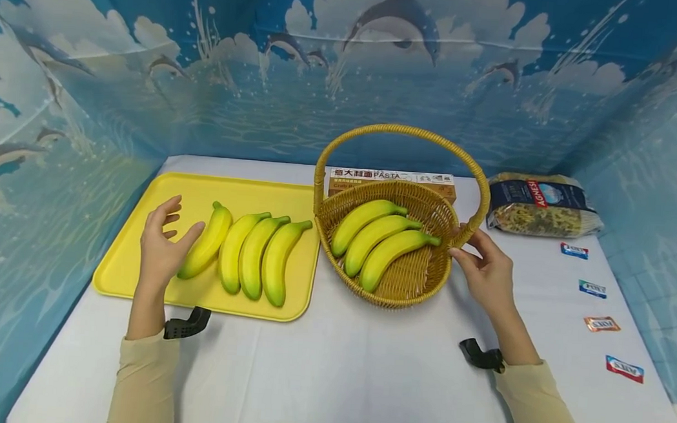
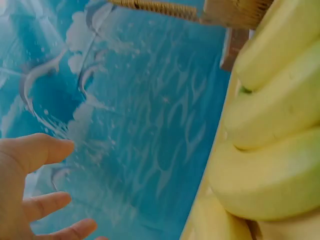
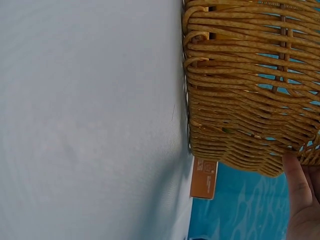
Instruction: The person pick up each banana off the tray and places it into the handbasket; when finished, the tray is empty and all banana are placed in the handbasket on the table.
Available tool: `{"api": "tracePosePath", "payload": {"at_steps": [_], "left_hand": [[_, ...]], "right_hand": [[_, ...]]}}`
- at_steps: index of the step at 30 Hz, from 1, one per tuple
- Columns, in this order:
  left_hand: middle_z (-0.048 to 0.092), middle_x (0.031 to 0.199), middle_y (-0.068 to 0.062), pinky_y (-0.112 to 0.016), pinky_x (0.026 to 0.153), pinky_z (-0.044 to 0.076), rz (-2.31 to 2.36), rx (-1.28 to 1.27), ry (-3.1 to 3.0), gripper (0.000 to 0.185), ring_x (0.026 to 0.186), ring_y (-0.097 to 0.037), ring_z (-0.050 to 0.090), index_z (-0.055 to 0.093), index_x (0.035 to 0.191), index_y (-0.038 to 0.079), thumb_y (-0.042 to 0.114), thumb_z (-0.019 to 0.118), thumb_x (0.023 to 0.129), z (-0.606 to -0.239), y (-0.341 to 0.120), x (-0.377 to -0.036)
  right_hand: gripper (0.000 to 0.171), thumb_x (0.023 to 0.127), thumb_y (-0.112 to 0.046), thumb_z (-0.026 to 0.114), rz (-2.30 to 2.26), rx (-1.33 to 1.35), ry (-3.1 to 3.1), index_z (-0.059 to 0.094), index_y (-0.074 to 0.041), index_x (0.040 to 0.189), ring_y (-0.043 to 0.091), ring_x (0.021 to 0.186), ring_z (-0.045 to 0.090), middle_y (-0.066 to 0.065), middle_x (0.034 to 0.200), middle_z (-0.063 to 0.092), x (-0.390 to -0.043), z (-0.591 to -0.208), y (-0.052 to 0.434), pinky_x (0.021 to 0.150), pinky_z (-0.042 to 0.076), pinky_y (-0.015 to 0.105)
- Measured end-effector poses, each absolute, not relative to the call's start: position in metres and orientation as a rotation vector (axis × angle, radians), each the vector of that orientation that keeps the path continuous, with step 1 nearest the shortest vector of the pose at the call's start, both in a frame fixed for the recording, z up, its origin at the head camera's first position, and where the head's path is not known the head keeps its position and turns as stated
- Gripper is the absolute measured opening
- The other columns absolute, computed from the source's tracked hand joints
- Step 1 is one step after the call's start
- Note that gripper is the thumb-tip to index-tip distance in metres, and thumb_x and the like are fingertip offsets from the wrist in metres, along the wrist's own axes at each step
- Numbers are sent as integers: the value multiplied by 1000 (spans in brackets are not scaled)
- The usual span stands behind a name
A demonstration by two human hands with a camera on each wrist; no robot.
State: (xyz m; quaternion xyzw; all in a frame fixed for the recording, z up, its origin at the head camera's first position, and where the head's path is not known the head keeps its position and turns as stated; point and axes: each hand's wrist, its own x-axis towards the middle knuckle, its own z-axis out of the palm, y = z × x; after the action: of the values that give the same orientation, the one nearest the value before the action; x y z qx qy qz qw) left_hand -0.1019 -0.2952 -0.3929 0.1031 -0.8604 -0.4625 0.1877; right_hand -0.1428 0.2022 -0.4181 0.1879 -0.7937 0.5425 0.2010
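In the head view my left hand (image 1: 164, 243) hovers over the left part of a yellow tray (image 1: 126, 250), fingers spread and bent a little, holding nothing. Just right of its thumb lies a banana (image 1: 211, 239), tilted, beside several more bananas (image 1: 252, 258) on the same tray. Three bananas (image 1: 372, 236) lie in a wicker basket (image 1: 391, 299) with a tall arched handle. My right hand (image 1: 488, 272) grips the basket's right rim at the foot of the handle. In the right wrist view, the thumb presses on the woven side; the other fingers are mostly hidden.
A pasta box (image 1: 393, 176) stands behind the basket. To the right lies a bag of pasta (image 1: 542, 204). Several small wrapped packets, among them a red one (image 1: 624, 369), line the table's right side. A dolphin-printed curtain (image 1: 322, 94) surrounds the white table (image 1: 352, 374).
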Motion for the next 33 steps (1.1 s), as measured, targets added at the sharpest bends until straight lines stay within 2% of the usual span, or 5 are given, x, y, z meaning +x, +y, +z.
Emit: {"api": "tracePosePath", "payload": {"at_steps": [3,13,21,30,33], "left_hand": [[41,145,-20,-51,100,35,-1338,346,-2465,66,130,-38,40,38,151,14,20,66,92,-402,-306,-105],[29,152,-29,-59,108,33,-1502,405,-2766,81,137,-47,32,19,156,7,20,66,92,-441,-328,-117],[44,143,-29,-51,107,36,-1446,491,-2851,65,131,-42,42,39,146,-4,22,65,92,-458,-330,-124],[49,141,-25,-43,105,40,-1446,634,-2718,61,129,-36,47,44,144,-2,23,65,93,-449,-324,-121],[53,137,-21,-31,98,44,-1404,649,-2648,58,123,-30,50,49,142,1,25,67,92,-436,-317,-120]], "right_hand": [[43,83,19,62,1508,529,-2220,55,17,125,-6,110,60,37,115,60,-143,-417,203,81,51,10],[41,83,18,63,1501,525,-2226,56,16,124,-6,110,60,35,116,61,-143,-418,202,81,50,10],[41,84,18,63,1505,515,-2227,56,16,125,-6,111,59,36,116,61,-142,-417,203,82,51,10],[47,83,18,63,1532,497,-2214,56,10,129,-4,112,60,33,118,61,-154,-438,211,82,51,10],[47,84,15,64,1530,484,-2215,58,7,129,-4,112,60,30,119,62,-155,-441,213,81,50,9]]}}
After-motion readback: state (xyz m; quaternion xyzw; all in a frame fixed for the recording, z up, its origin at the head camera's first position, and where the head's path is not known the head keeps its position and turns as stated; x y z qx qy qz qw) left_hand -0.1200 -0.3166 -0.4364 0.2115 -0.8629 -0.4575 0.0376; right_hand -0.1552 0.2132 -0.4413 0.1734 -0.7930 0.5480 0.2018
